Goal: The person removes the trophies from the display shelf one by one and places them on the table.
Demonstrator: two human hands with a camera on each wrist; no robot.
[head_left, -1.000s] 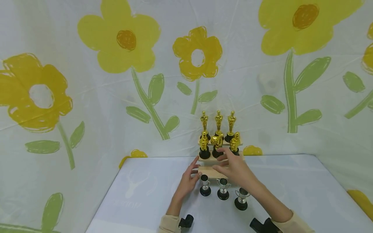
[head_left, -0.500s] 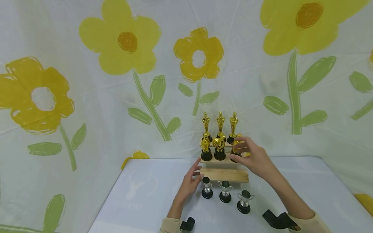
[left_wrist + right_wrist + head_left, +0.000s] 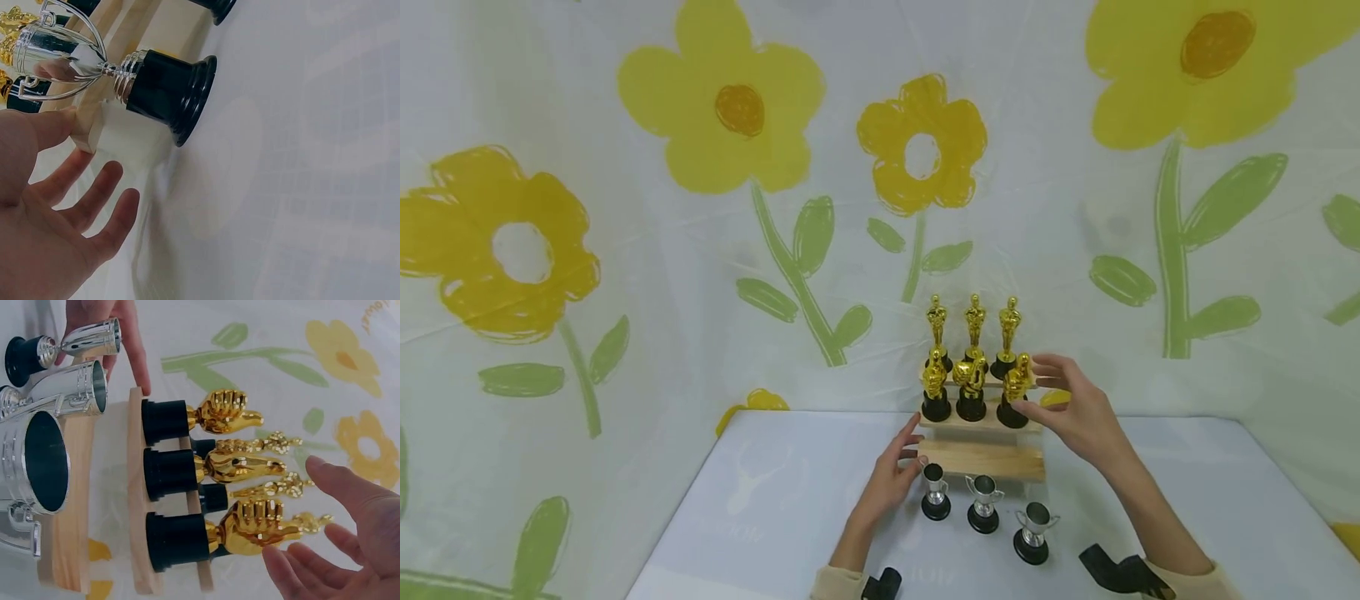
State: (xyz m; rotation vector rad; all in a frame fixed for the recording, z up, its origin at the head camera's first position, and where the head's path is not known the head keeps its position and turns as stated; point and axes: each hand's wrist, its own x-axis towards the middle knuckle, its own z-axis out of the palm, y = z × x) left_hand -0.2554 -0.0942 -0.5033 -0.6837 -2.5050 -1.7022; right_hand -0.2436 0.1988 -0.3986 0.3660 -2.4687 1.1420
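Observation:
A wooden step stand (image 3: 981, 461) bears gold trophies on black bases. On its middle step stand several gold thumbs-up trophies, the rightmost thumbs-up trophy (image 3: 1018, 380) beside my right hand (image 3: 1078, 410). That hand has its fingers apart and relaxed. In the right wrist view its fingertips (image 3: 275, 557) overlap the top of the nearest thumbs-up trophy (image 3: 256, 526). My left hand (image 3: 887, 477) rests at the stand's left end with fingers spread. Its thumb (image 3: 59, 125) touches the end of the lowest step (image 3: 87, 128).
Three silver trophy cups on black bases stand before the stand: a left cup (image 3: 936, 492), a middle cup (image 3: 983, 504) and a right cup (image 3: 1034, 533). Gold figure statuettes (image 3: 975, 329) line the top step. A flowered cloth (image 3: 1037, 217) hangs behind the white table (image 3: 760, 517).
My right hand has moved right, from over the middle thumbs-up trophy to beside the rightmost one, uncovering the lowest step. My left hand stays at the stand's left end.

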